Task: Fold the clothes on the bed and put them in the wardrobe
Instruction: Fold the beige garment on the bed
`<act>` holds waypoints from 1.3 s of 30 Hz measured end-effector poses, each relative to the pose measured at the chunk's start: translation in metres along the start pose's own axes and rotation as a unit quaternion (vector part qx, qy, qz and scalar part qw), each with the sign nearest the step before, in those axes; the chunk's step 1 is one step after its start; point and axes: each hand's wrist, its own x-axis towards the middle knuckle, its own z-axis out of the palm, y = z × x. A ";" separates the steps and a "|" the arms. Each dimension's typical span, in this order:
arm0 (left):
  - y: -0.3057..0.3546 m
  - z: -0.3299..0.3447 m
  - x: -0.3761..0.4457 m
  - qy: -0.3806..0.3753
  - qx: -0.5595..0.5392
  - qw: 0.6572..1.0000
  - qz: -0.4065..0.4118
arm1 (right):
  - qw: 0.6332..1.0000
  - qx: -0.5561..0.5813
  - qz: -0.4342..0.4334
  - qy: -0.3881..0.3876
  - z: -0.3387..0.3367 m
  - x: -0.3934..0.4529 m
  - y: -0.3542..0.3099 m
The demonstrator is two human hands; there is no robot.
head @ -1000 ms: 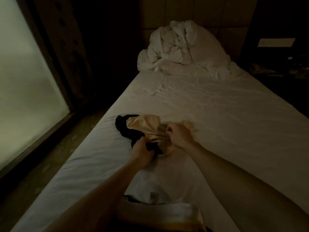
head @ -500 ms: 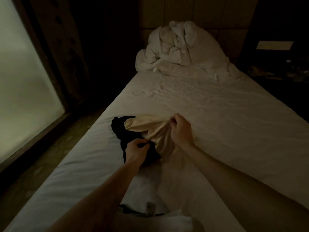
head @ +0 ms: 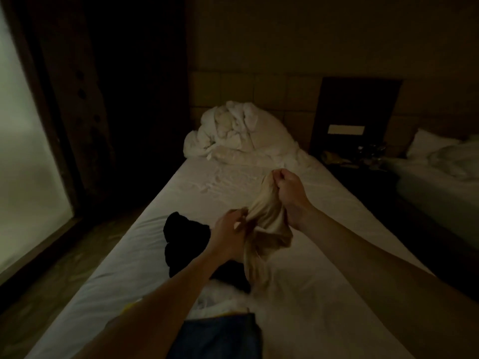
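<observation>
While both hands hold it above the bed (head: 324,268), the beige garment (head: 264,224) hangs bunched: right hand (head: 291,195) pinches its top, left hand (head: 229,235) grips lower, beside black clothes (head: 186,237).

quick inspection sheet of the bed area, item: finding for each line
surface: bed with a wrinkled white sheet
job's things: beige garment lifted off the sheet; black garment lying on it
clutter: bunched white duvet at the far end; blue cloth at the near edge
grippers: left hand and right hand both grip the beige garment
cables: nothing seen
surroundings: window at left, second bed at right, dim room
</observation>
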 end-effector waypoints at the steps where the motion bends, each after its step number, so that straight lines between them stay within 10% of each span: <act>1: 0.021 -0.003 -0.008 0.015 0.009 1.000 0.023 | 1.000 0.016 -0.003 0.013 -0.015 -0.012 -0.017; 7: 0.125 -0.012 -0.050 0.079 -0.021 0.991 0.105 | 0.982 -0.134 -0.130 -0.013 -0.099 -0.089 -0.079; 13: 0.185 -0.003 -0.084 0.074 -0.094 0.991 0.061 | 0.802 -0.545 -0.206 -0.133 -0.149 -0.163 -0.055; 18: 0.195 -0.002 -0.122 -0.112 0.006 0.990 0.089 | 0.914 -0.380 -0.140 -0.029 -0.166 -0.195 -0.058; 22: 0.193 -0.002 -0.149 -0.194 0.432 0.869 0.140 | 0.958 -0.277 -0.054 -0.048 -0.174 -0.218 -0.079; 30: 0.182 -0.028 -0.159 -0.197 0.250 0.940 0.119 | 0.965 -0.248 0.020 -0.085 -0.196 -0.250 -0.102; 39: 0.147 -0.059 -0.166 -0.196 0.387 0.901 -0.011 | 0.998 -0.054 0.014 0.010 -0.228 -0.266 -0.113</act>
